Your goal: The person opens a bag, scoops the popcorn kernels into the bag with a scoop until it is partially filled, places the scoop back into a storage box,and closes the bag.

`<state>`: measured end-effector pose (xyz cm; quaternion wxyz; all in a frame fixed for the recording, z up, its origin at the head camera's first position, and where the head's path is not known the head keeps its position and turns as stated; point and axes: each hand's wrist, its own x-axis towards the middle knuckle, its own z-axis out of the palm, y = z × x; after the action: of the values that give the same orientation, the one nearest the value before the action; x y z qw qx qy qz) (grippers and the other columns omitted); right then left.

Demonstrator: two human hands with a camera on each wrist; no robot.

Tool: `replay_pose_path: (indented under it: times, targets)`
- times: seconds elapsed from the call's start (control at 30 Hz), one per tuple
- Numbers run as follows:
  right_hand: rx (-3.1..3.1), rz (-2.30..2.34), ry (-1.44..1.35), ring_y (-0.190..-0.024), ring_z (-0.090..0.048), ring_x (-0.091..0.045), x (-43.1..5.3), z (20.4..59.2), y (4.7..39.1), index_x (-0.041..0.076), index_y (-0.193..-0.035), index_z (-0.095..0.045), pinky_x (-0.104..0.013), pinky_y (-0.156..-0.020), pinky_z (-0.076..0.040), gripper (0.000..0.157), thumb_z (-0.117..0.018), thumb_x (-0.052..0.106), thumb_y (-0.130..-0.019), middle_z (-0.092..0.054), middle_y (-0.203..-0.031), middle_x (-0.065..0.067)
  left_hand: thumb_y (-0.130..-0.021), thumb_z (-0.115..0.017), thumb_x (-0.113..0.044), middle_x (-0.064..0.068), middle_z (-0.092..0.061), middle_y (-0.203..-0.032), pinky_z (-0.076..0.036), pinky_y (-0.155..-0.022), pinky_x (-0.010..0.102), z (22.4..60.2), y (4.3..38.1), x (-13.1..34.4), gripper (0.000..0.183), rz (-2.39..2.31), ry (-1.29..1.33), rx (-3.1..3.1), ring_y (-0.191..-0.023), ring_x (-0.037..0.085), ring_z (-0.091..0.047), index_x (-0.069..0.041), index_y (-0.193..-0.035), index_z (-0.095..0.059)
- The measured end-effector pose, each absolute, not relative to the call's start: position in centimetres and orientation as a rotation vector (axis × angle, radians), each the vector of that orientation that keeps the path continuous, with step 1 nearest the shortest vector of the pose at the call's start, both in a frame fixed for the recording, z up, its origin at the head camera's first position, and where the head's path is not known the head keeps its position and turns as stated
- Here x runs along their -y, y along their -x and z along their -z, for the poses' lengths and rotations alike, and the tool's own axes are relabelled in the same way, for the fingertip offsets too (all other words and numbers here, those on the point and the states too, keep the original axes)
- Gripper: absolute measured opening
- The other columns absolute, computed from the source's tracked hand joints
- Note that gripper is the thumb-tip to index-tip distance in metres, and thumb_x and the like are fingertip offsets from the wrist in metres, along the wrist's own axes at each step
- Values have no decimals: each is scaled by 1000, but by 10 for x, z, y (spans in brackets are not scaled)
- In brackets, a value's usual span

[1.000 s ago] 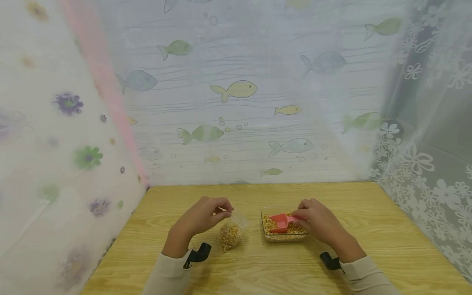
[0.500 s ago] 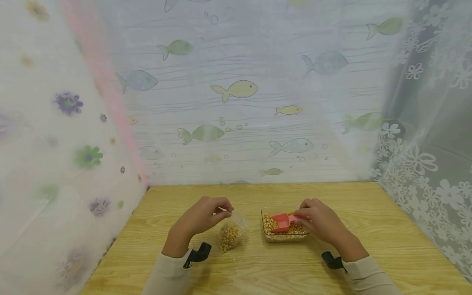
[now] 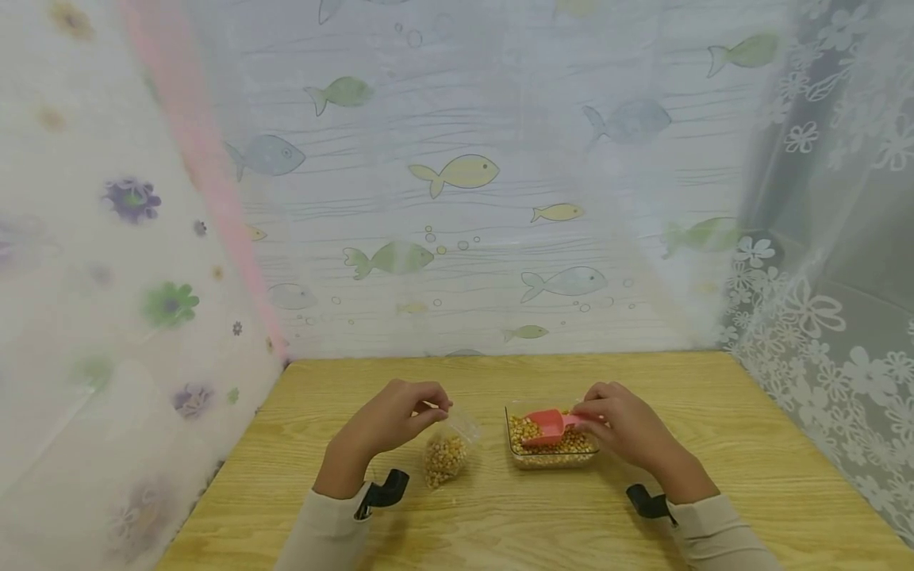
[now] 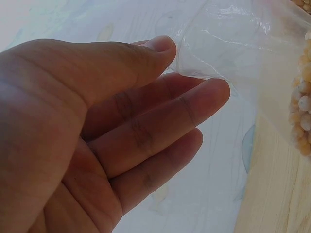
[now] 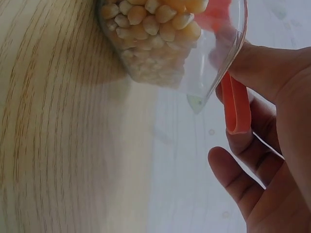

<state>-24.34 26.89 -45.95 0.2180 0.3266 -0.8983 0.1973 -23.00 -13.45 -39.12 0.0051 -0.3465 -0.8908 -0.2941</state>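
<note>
My left hand (image 3: pixel 396 416) pinches the upper edge of a clear plastic bag (image 4: pixel 233 39) between thumb and finger. Corn kernels (image 3: pixel 446 458) fill the bag's lower part, which rests on the table. In my right hand (image 3: pixel 624 424) is the handle of a red scoop (image 3: pixel 548 427), gripped by thumb and fingers; the right wrist view shows the looped handle end (image 5: pixel 237 109). The scoop's blade lies among corn kernels in a clear rectangular container (image 3: pixel 553 464), with some kernels at its mouth. How deep the blade sits is hard to tell.
The wooden table (image 3: pixel 500 523) carries both the bag and the container, a short gap apart. Behind it hangs a fish-patterned curtain (image 3: pixel 457 238). Flower-patterned sheets flank the left and right sides. A black wrist camera mount (image 3: pixel 389 488) juts from the left sleeve, another from the right.
My right hand has shifted slightly to the right, drawing the scoop's handle with it, and the blade sits a little differently in the kernels. The left hand and bag have stayed still.
</note>
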Motion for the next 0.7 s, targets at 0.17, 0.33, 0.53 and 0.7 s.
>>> replay_pose_path:
  times: [0.17, 0.33, 0.53, 0.7]
  targets:
    - [2490, -591, -901, -81, -53, -7, -271, 458, 243, 19, -102, -82, -26, -66, -47, 13, -83, 17, -89, -63, -94, 10, -104, -65, -20, 0, -74, -114, -60, -87, 28, 390, 230, 134, 9, 914, 1084, 2787, -100, 12, -76, -15, -109, -71]
    - [2504, -618, -888, -80, -50, -5, -272, 457, 242, 20, -103, -82, -24, -65, -45, 13, -81, 18, -90, -62, -94, 11, -104, -66, -19, -1, -74, -115, -60, -87, 28, 390, 229, 134, 9, 915, 1078, 2791, -100, 12, -76, -16, -109, -72]
    - [2506, -644, -876, -80, -50, -6, -271, 455, 241, 19, -103, -82, -24, -65, -45, 13, -81, 18, -91, -61, -94, 11, -104, -66, -20, -2, -74, -115, -60, -87, 28, 389, 229, 134, 8, 921, 1067, 2798, -100, 12, -76, -18, -109, -71]
    - [2499, -657, -867, -80, -51, -7, -271, 454, 241, 19, -103, -81, -24, -64, -44, 12, -81, 17, -91, -62, -94, 11, -104, -66, -20, -1, -74, -115, -60, -87, 28, 389, 228, 134, 8, 924, 1069, 2799, -101, 12, -76, -17, -109, -72]
